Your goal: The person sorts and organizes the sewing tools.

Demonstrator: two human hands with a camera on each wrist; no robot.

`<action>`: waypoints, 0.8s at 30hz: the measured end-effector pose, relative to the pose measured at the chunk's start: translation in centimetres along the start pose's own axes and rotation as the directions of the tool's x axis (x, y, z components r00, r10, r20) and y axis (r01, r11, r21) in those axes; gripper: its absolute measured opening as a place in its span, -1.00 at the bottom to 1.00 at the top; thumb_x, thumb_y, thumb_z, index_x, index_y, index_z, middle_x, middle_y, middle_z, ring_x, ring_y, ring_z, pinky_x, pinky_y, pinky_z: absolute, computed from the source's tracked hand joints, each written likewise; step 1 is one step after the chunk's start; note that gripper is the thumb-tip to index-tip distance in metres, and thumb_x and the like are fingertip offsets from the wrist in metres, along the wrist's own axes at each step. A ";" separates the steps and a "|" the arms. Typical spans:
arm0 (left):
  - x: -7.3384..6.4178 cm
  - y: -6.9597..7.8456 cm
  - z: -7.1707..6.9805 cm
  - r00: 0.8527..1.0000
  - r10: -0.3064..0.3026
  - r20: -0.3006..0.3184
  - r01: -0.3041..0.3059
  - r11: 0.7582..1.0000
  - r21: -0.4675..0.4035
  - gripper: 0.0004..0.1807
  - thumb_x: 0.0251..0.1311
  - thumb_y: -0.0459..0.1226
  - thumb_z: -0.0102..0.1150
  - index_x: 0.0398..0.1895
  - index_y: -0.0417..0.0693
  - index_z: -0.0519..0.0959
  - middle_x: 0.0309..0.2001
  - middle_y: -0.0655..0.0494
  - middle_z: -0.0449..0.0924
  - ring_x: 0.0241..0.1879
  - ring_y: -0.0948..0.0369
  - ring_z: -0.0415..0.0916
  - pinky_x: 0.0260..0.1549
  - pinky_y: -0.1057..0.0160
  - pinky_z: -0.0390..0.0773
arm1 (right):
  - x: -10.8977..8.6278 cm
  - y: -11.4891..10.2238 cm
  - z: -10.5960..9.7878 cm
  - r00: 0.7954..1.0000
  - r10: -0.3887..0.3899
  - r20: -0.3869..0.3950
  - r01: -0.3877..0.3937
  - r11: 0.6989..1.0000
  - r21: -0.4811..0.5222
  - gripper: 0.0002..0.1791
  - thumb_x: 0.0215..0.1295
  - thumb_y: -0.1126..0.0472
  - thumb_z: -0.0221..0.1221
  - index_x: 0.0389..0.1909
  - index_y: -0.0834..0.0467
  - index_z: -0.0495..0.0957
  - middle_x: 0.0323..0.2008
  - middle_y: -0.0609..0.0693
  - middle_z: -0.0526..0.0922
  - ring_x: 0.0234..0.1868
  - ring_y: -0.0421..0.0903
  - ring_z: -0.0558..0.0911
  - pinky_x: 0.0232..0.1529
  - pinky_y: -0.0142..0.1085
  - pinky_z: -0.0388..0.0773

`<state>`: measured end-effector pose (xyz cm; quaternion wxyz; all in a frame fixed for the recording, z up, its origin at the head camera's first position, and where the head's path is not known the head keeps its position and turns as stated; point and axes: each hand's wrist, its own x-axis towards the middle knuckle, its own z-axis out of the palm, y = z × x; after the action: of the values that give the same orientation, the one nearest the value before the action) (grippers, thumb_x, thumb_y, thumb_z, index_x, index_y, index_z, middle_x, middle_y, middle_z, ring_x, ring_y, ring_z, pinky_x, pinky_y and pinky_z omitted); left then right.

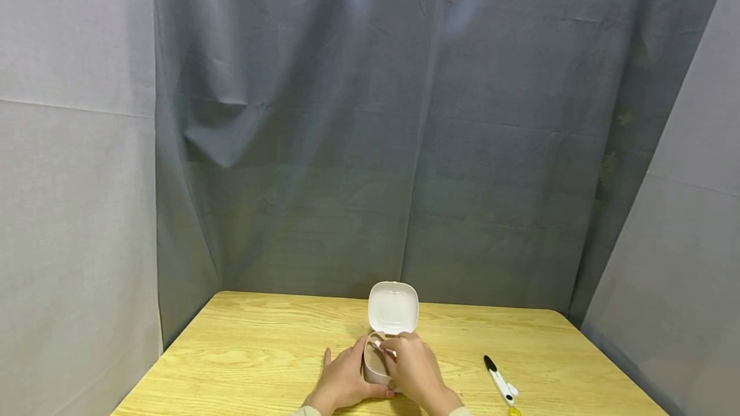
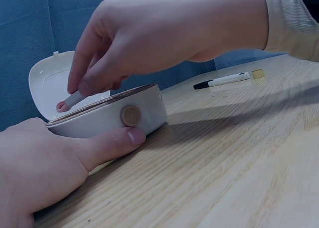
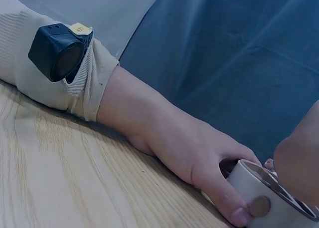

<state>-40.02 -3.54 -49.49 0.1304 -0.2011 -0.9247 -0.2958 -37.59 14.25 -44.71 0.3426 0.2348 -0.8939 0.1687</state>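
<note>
A small white box [image 1: 376, 376] with a beige inner rim stands on the table, its lid [image 1: 393, 308] raised at the back. My left hand [image 1: 345, 379] grips the box from the left, the thumb lying along its front beside a round tan button [image 2: 131, 115]. Over the open box, my right hand [image 1: 413, 364] pinches a short whitish stick-like piece [image 2: 75, 99] with a pinkish, ring-shaped end. That end points down toward the box's inside in the left wrist view. In the right wrist view the right hand [image 3: 301, 160] covers most of the opening.
Right of the box, a pen-shaped tool [image 1: 500, 382] with a black end and white body lies on the wooden table [image 1: 277, 339]. A yellow piece [image 1: 514, 411] sits at its near end. Grey curtains [image 1: 324, 146] hang behind the table and along its sides.
</note>
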 end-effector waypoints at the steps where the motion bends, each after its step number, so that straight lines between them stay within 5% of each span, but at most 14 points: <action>1: 0.0 0.0 0.0 1.000 0.002 -0.003 -0.002 1.000 0.006 0.40 -0.32 0.54 0.42 0.54 -0.11 0.26 0.25 0.01 0.59 0.23 -0.03 0.53 0.25 -0.63 -0.09 | 0.0 -0.1 0.1 1.000 0.005 0.004 -0.005 1.000 0.002 -0.90 0.11 0.26 0.50 -0.36 0.01 0.82 -0.44 -0.14 0.66 -0.44 -0.09 0.65 -0.56 -0.21 0.56; 11: -0.1 -0.1 0.1 1.000 0.013 -0.016 -0.013 1.000 0.024 0.40 -0.34 0.57 0.39 0.53 -0.09 0.28 0.22 0.05 0.61 0.20 0.00 0.55 0.24 -0.62 -0.04 | 0.2 -0.5 1.0 1.000 0.013 0.002 -0.013 1.000 0.024 -0.90 0.09 0.28 0.50 -0.39 0.02 0.82 -0.24 0.00 0.78 -0.30 0.04 0.75 -0.42 -0.11 0.70; 24: -0.1 -0.1 0.0 1.000 0.013 -0.011 -0.012 1.000 0.014 0.38 -0.31 0.57 0.38 0.53 -0.08 0.28 0.23 0.06 0.60 0.20 0.00 0.55 0.23 -0.64 -0.04 | 0.3 -0.5 1.5 1.000 0.013 -0.002 -0.013 1.000 0.022 -0.91 0.10 0.31 0.48 -0.40 0.05 0.81 -0.25 0.01 0.77 -0.24 0.02 0.74 -0.30 -0.06 0.71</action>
<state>-40.02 -3.67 -49.53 0.1387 -0.2043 -0.9248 -0.2895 -38.30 13.07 -45.48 0.3401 0.2327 -0.8930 0.1807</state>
